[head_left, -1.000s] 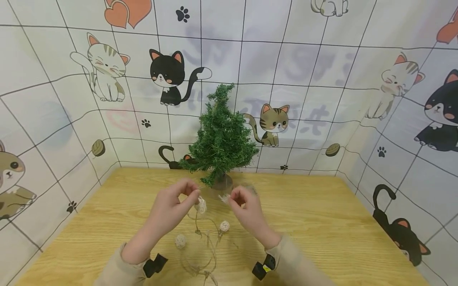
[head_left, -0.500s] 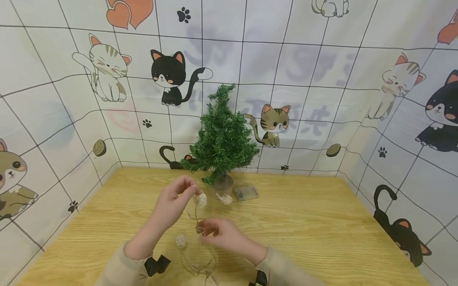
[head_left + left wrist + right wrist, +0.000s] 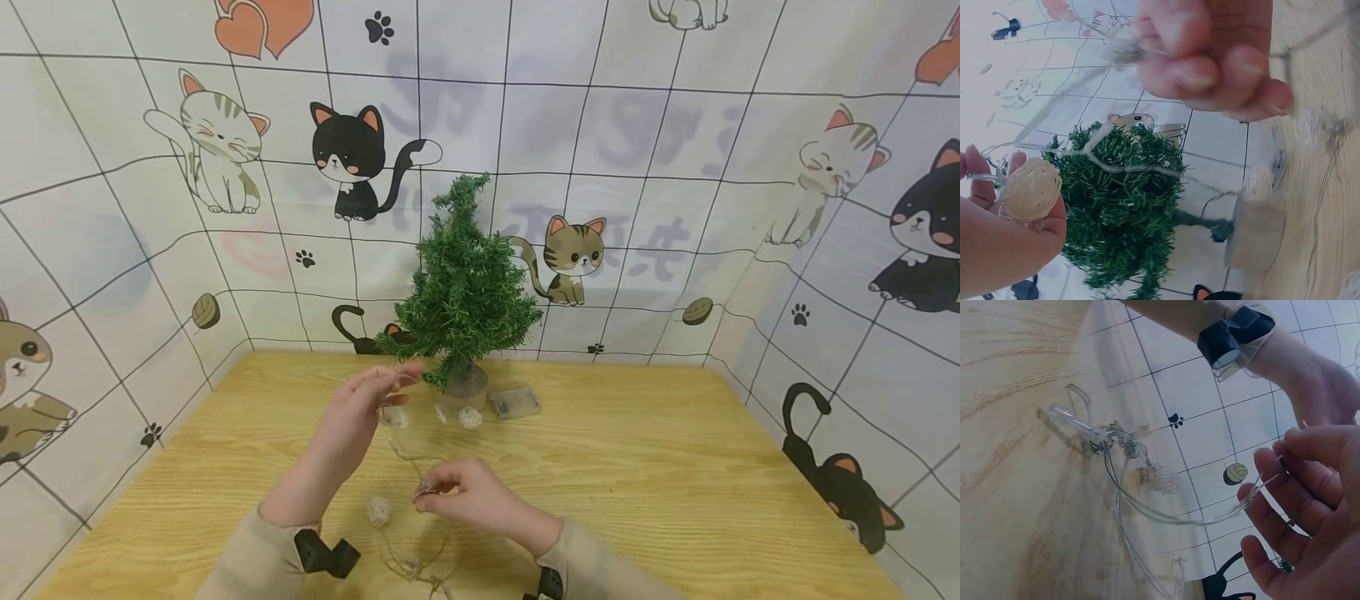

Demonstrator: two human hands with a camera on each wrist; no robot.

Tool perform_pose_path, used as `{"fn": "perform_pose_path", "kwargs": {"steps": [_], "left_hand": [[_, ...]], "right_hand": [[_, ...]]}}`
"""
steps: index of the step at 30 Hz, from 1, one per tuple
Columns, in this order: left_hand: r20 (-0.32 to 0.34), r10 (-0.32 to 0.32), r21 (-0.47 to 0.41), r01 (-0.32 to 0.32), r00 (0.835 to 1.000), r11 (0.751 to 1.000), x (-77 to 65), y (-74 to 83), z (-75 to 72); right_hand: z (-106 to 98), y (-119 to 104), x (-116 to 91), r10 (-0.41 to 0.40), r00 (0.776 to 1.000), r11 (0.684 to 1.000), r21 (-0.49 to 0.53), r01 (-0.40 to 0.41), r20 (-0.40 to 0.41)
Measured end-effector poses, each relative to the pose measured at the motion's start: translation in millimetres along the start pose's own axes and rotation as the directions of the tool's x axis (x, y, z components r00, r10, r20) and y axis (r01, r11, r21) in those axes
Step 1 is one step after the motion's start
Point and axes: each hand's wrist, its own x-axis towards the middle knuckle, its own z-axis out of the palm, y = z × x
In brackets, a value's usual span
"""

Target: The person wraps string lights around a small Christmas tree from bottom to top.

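A string of lights with pale woven balls on thin, clear wire runs between my hands. My left hand (image 3: 360, 412) is at the left of the small green artificial tree (image 3: 463, 287), fingers stretched toward its lower branches. It holds the string at one woven ball (image 3: 1032, 189), which sits between thumb and fingers in the left wrist view. Lower and nearer the middle, my right hand (image 3: 480, 500) pinches the wire (image 3: 1260, 490) between thumb and fingertips. Another ball (image 3: 378, 511) and tangled wire (image 3: 420, 567) lie on the table below the hands.
The tree stands on a round base (image 3: 461, 390) at the back of the wooden table (image 3: 637, 467). Beside the base lies a clear battery box (image 3: 516, 403), with a woven ball (image 3: 470, 417) in front. A cat-print cloth (image 3: 645, 192) hangs behind and along both sides.
My right hand has left the ball before the tree, moved down-left and taken the wire, uncovering the battery box. My left hand has spread its fingers, and its ball has shifted left.
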Motion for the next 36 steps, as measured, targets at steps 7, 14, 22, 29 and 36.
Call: {"fn": "perform_pose_path", "kwargs": {"steps": [7,14,22,29,36], "left_hand": [[0.116,0.073,-0.168,-0.053,0.991,0.984,4.7,-5.2,-8.7],[0.145,0.174,-0.301,-0.124,0.974,0.945,6.3,-5.2,-11.4],[0.150,0.278,-0.379,-0.204,0.949,0.903,6.1,-4.9,-9.0],[0.181,0.308,-0.352,-0.230,0.934,0.907,13.3,6.1,-2.1],[0.186,0.333,-0.304,-0.268,0.925,0.914,28.8,25.6,8.7]], "right_hand": [[-5.3,-16.7,-5.0,-0.095,0.993,0.994,0.056,0.092,0.066],[-13.6,-38.4,-15.3,-0.187,0.979,0.982,0.040,0.184,0.080],[-25.6,-50.3,-22.7,-0.251,0.967,0.965,0.088,0.246,0.041],[-43.5,-53.1,-33.5,-0.262,0.965,0.958,0.118,0.263,-0.022],[-68.1,-59.3,-39.9,-0.244,0.964,0.956,0.139,0.257,-0.105]]}}
